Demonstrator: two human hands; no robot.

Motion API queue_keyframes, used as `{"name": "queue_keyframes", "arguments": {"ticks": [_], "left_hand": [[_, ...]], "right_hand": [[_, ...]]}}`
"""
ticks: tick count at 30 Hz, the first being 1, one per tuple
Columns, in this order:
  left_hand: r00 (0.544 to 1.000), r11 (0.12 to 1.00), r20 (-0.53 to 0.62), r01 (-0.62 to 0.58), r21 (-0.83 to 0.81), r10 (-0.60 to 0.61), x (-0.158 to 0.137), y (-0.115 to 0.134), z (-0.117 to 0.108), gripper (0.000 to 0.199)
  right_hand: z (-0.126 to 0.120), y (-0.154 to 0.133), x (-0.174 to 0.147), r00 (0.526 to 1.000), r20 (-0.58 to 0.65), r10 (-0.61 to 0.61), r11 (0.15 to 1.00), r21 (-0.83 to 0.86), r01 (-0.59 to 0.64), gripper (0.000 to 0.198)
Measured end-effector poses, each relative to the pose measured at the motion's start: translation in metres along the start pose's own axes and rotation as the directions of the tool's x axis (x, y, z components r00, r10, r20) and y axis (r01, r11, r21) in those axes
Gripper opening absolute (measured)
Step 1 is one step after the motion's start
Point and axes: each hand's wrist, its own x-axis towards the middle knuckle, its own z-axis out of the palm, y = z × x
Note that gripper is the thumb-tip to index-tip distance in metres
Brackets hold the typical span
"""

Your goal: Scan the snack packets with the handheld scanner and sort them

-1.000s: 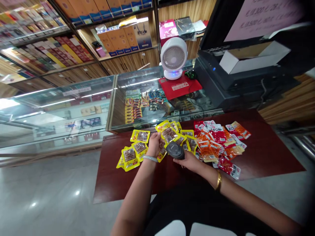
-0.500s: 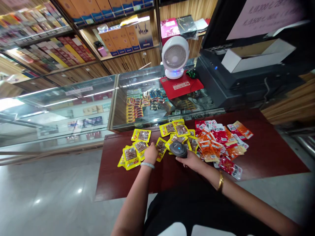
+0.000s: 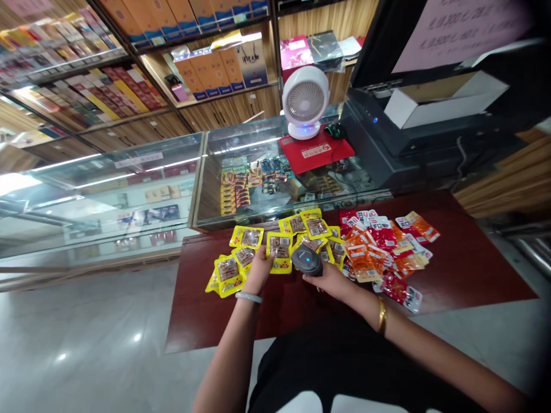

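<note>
My left hand pinches the left edge of a yellow snack packet, whose clear window shows brown pieces inside. Held in my right hand is a dark handheld barcode scanner with a blue light on top, just right of that packet. A loose group of yellow packets lies left of my left hand. Beyond and beneath the scanner are more yellow packets, partly hidden by it. To the right of my right hand spreads a heap of orange packets and red packets.
The dark red tabletop abuts a glass display counter. On the counter stand a white fan, a red mat with a mouse, and a dark machine bearing a white open box. Stocked shelves line the back.
The yellow packet at my left hand is now upright and raised beside the scanner, where before it lay tilted under my fingers. My left hand and the scanner have shifted slightly left.
</note>
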Motion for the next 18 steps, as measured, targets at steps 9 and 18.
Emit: {"name": "queue_keyframes", "arguments": {"ticks": [9,18], "left_hand": [[0.997,0.999,0.064,-0.032,-0.017,0.033,0.005,0.001,0.023,0.018],[0.999,0.981,-0.028,-0.027,0.191,0.033,0.051,0.028,0.025,0.029]], "right_hand": [[-0.01,-0.001,0.007,0.999,-0.048,0.019,0.999,0.051,-0.016,0.036],[-0.009,-0.007,0.016,0.996,-0.079,-0.034,0.996,0.074,0.04,0.037]]}}
